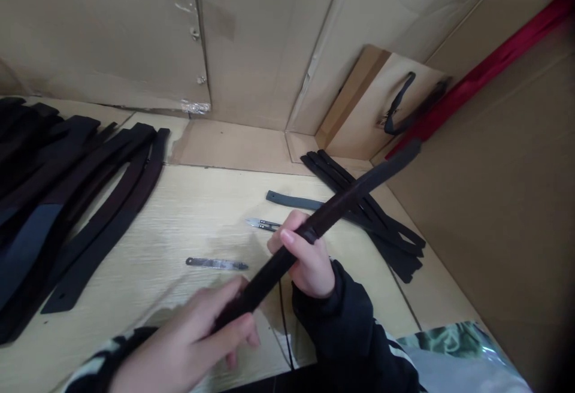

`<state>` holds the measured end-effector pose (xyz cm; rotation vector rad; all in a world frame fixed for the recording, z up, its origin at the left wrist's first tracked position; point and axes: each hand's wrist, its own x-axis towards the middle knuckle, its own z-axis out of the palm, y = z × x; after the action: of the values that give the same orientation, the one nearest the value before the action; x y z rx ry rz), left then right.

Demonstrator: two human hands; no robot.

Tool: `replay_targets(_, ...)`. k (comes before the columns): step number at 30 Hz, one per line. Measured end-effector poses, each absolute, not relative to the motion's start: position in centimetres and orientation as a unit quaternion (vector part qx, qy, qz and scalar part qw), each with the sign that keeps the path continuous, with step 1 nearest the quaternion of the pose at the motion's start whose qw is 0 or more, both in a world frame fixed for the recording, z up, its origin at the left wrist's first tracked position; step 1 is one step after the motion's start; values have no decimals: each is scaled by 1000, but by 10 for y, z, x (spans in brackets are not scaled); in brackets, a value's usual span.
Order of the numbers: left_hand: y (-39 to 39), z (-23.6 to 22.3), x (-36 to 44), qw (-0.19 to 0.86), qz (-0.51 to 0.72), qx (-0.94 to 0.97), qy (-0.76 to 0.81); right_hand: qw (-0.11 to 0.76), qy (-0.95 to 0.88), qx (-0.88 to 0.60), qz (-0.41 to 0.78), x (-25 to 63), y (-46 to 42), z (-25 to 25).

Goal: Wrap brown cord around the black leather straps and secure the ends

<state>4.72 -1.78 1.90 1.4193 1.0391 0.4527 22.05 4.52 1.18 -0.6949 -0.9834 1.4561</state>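
Observation:
A long dark strip (335,210), black to brownish, slants up to the right across the middle of the view. My right hand (312,258) grips it around its middle, thumb on top and fingers wrapped beneath. Lower down, my left hand (193,333) is closed around its near end, with the thumb along one side and the fingers along the other. Behind my right hand lie thread snips (260,224), partly hidden by it. A thin flat metal tool (216,263) with a hole at one end rests on the table (211,201) in front of my left hand.
Many similar dark strips (112,201) lie piled at the left. More strips (395,231) cross each other at the right, near one greyer strip (291,201). A paper bag (359,102) leans on the cardboard wall (260,39). Red cloth (489,69) runs down the right wall.

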Motion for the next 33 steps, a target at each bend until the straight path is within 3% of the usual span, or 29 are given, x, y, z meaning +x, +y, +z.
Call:
replay_targets(2, -19, 15, 48, 810, 140, 476, 312, 576, -439, -253, 641, 223, 45, 7)
replay_targets(5, -21, 6, 55, 846, 177, 389, 319, 571, -441, -198, 664, 223, 47, 5)
replay_targets(7, -21, 4, 59, 724, 233, 487, 429, 568, -423, -200, 677, 220, 48, 8)
replay_targets(10, -18, 7, 62, 423, 293, 642, 568, 574, -406, -246, 667, 218, 48, 14)
replay_targets(12, -16, 10, 60, 376, 289, 669, 572, 581, -418, -266, 646, 218, 47, 15)
replay_targets(16, -17, 10, 54, 768, 171, 498, 364, 566, -449, -225, 654, 221, 45, 9)
replay_targets(17, -19, 7, 54, 830, 155, 432, 317, 565, -453, -214, 656, 222, 45, 7)
replay_targets(19, -21, 2, 57, 851, 175, 389, 305, 569, -458, -200, 654, 222, 46, 6)
replay_targets(21, -21, -1, 60, 749, 227, 485, 391, 569, -464, -201, 649, 221, 46, 7)
replay_targets(25, -19, 1, 60, 325, 297, 677, 589, 588, -448, -297, 604, 219, 47, 12)
replay_targets(26, -17, 3, 58, 273, 294, 685, 608, 592, -439, -319, 596, 219, 46, 13)
replay_targets(28, -15, 7, 54, 348, 275, 681, 583, 586, -435, -323, 602, 220, 46, 10)
replay_targets(31, -13, 12, 51, 699, 185, 561, 403, 566, -453, -269, 634, 222, 44, 5)
replay_targets(33, -13, 13, 53, 822, 133, 459, 309, 566, -451, -224, 653, 222, 44, 4)
